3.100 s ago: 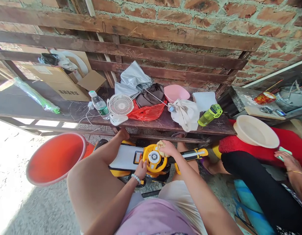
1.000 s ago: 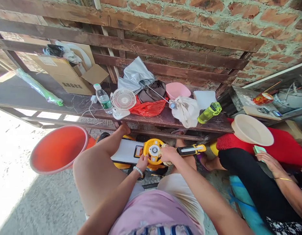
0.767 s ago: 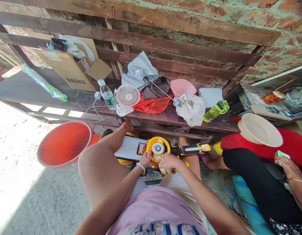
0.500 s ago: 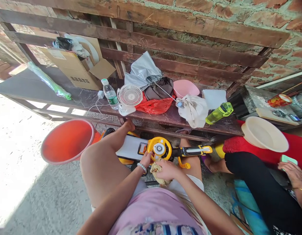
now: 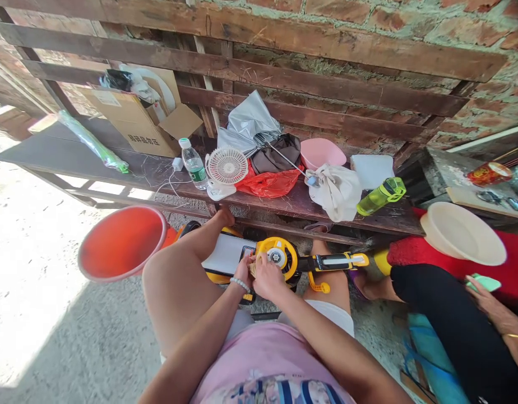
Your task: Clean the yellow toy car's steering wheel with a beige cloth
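Note:
Between my knees is a yellow and black toy ride-on vehicle with a yellow steering wheel point(image 5: 293, 264), a white seat point(image 5: 225, 252) and a yellow-ended arm point(image 5: 341, 261). My left hand point(image 5: 243, 271), a beaded bracelet at its wrist, is closed just left of the wheel. Pressed up against it is my right hand point(image 5: 269, 277), fingers curled, covering part of the wheel's near left rim. A bit of crumpled beige cloth point(image 5: 253, 269) shows between the two hands, both closed on it; most of it is hidden.
A wooden bench point(image 5: 280, 206) ahead bears a fan point(image 5: 226, 166), a water bottle point(image 5: 194, 164), a folded umbrella point(image 5: 250, 120) and a green bottle point(image 5: 380, 196). A red tub point(image 5: 122, 241) stands left. At right sits another person, holding a light-green object point(image 5: 486, 282), near a cream basin point(image 5: 463, 233).
My right hand has moved up and left with the cloth, from below the wheel to beside my left hand. My left hand has shifted slightly left, off the wheel's rim.

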The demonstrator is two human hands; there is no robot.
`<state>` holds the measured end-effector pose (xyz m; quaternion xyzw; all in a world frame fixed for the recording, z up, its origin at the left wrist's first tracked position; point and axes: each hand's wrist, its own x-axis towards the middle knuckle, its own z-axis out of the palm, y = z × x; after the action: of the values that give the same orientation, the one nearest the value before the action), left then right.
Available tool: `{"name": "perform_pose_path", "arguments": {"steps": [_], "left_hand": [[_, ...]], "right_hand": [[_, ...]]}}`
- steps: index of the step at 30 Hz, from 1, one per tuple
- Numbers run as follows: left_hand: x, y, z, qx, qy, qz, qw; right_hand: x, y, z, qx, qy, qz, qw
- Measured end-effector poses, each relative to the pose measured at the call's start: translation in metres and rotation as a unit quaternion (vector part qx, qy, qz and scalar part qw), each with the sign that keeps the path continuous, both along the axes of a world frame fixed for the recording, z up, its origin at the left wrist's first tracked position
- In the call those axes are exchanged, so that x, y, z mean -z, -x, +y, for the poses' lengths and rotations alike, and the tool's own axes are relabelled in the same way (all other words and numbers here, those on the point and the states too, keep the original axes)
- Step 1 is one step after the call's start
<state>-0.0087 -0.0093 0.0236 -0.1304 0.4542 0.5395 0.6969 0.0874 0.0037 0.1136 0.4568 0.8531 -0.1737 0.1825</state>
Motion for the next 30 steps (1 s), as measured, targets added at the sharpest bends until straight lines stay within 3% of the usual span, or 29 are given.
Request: {"name": "perform_pose_path", "arguments": {"steps": [7, 12, 17, 22, 26, 30], "left_hand": [[-0.006, -0.005, -0.001, 0.078, 0.057, 0.039, 0.995], [-0.008, -0.009, -0.003, 0.072, 0.054, 0.048, 0.995], [-0.011, -0.013, -0.006, 0.04, 0.061, 0.008, 0.997], [-0.013, -0.02, -0.008, -0.049, -0.036, -0.031, 0.998], [-0.008, -0.017, -0.01, -0.025, 0.017, 0.011, 0.999], [-0.003, -0.014, -0.009, 0.003, 0.052, 0.061, 0.997]], "right_hand": [[-0.001, -0.074, -0.016, -0.007, 0.02, 0.025, 0.999], [-0.01, -0.105, -0.002, 0.049, 0.013, 0.01, 0.999], [-0.021, -0.075, 0.011, 0.018, -0.078, 0.094, 0.992], [0.0, -0.015, 0.02, -0.087, -0.047, 0.14, 0.985], [0.015, 0.013, 0.042, -0.079, -0.062, 0.114, 0.988], [0.013, 0.016, 0.072, -0.056, -0.076, 0.086, 0.992]]}}
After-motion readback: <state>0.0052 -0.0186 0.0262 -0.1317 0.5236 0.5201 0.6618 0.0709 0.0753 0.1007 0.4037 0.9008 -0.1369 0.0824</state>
